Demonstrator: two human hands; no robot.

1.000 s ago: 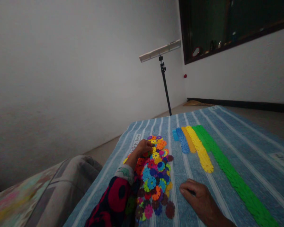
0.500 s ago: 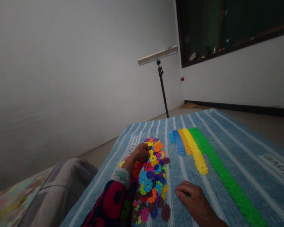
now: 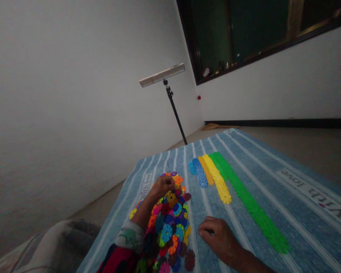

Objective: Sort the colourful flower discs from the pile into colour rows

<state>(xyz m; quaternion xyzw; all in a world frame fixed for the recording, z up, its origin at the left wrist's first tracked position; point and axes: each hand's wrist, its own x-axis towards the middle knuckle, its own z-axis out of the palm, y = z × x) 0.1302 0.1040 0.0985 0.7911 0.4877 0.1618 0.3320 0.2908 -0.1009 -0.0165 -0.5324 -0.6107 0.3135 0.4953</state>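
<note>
A pile of colourful notched plastic discs (image 3: 166,232) lies on the blue striped cloth. Over the pile's far part is my left hand (image 3: 162,186), its fingers pinched together among orange and yellow discs; whatever sits between the fingertips is hidden. My right hand (image 3: 218,234) rests on the cloth to the right of the pile, loosely curled, with nothing visible in it. Beyond it, discs are laid in overlapping rows by colour: a short light blue row (image 3: 192,167), a blue row (image 3: 200,173), an orange row (image 3: 206,171), a yellow row (image 3: 219,182) and a long green row (image 3: 248,203).
The striped cloth (image 3: 147,197) covers a low surface with printed words. A lamp on a black stand (image 3: 176,115) rises behind its far edge. Grey bunched fabric (image 3: 65,246) lies at lower left. A white wall (image 3: 74,94) and a dark window (image 3: 252,34) enclose the corner.
The view has turned right, so everything sits further left. My left hand stays pinched over the pile's far part. My right hand keeps its curled pose on the cloth.
</note>
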